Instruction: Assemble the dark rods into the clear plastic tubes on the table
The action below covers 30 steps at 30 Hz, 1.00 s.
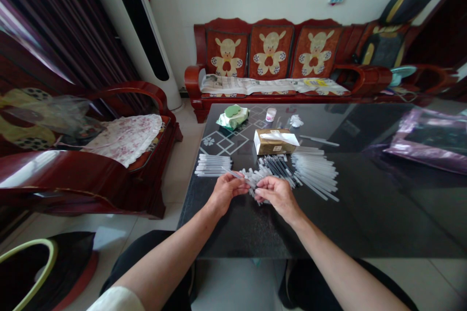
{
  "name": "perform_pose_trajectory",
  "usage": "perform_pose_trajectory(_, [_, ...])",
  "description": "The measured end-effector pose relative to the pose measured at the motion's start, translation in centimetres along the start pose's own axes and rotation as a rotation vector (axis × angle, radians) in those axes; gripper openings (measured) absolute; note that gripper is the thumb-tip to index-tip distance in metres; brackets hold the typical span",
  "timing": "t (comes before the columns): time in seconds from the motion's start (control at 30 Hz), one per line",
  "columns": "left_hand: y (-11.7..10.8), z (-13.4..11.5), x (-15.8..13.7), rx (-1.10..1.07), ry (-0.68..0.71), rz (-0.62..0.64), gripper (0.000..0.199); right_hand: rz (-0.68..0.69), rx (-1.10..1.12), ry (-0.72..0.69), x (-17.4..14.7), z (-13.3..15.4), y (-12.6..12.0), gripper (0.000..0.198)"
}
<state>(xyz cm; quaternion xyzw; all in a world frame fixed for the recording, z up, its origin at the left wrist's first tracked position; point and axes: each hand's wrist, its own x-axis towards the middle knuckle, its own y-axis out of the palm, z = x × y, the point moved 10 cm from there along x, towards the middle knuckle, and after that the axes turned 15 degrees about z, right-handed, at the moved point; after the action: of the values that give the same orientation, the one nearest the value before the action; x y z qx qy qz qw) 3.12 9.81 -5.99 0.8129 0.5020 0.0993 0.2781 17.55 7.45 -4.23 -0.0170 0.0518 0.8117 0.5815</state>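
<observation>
1. Over the near left part of the dark tabletop, both bare hands work close together, well apart from the sofa beyond.
2. At left, the left hand has its fingers closed on a slim pale tube, whose free end points left and slightly far.
3. Just to the right, the right hand bends its fingers toward the left one's; whether they grip a small piece, I cannot tell.
4. Between and just beyond the hands lies a loose heap of small whitish pieces, partly hidden by the fingers.
5. Left of the heap, a row of pale tubes lies side by side, ends pointing left and right.
6. Right of the heap, thin dark rods lie in a bunch, and next to them a larger batch of translucent tubes fans toward the near right.
7. Farther back stands a brown-and-white tissue box; beyond it are a green wipes pack at left, a small white jar and a crumpled white tissue.
8. At far right, a purple-edged plastic bag lies flat.
</observation>
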Motion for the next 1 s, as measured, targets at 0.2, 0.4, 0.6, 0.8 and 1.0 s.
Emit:
perform_pose_trajectory(0.2, [0.08,-0.08,0.06,0.009,0.024,0.019,0.028,0.011,-0.063,0.03,0.04,-0.36,0.07,0.032])
perform_pose_trajectory(0.4, [-0.21,-0.03,0.21,-0.003,0.031,0.014,0.031,0.04,-0.109,0.031,0.15,-0.3,0.23,0.041])
perform_pose_trajectory(0.6, [0.21,-0.17,0.12,-0.002,0.044,0.037,0.027,0.046,-0.096,0.036,0.18,-0.61,0.13,0.032])
perform_pose_trajectory(0.8, [0.04,-0.02,0.08,-0.003,0.034,0.031,0.031,0.08,-0.121,0.068,0.13,-0.76,0.6,0.043])
perform_pose_trajectory(1.0, [0.23,-0.2,0.04,-0.004,0.037,0.033,0.027,0.071,-0.104,0.059,0.12,-0.63,0.27,0.035])
